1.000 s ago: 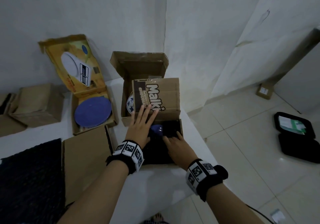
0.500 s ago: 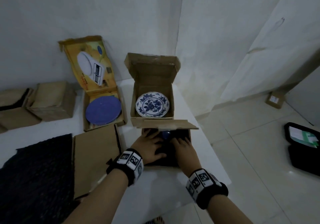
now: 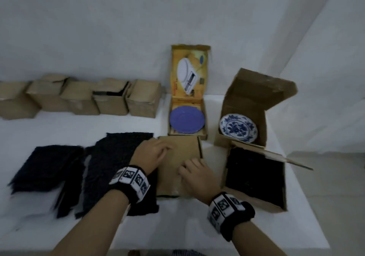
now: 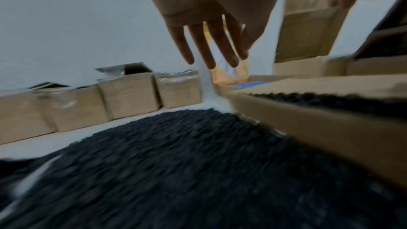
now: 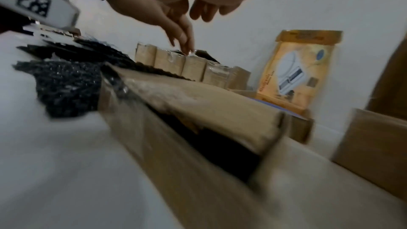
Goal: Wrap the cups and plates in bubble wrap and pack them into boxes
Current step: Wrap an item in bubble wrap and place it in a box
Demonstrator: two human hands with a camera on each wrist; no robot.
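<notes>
White table (image 3: pixel 197 226) first: its right edge runs just beside the open dark-lined box (image 3: pixel 254 202), so a sideways shove could tip that box off. Free room is mostly near the front edge; the back is lined w/ small cartons (image 3: pixel 110 99). Black bubble wrap sheets (image 3: pixel 110 156) lie left, one tucked under the flat closed box (image 3: pixel 181 156) — dragging a sheet could shift that box. Patterned plate (image 3: pixel 238 128) leans in its open box, unwrapped; blue plate (image 3: pixel 186 122) lies flat in the yellow box. Left hand (image 3: pixel 152 155) and right hand (image 3: pixel 197 174) hover over the flat box, fingers loose, holding nothing, prob. not touching (blurred).
</notes>
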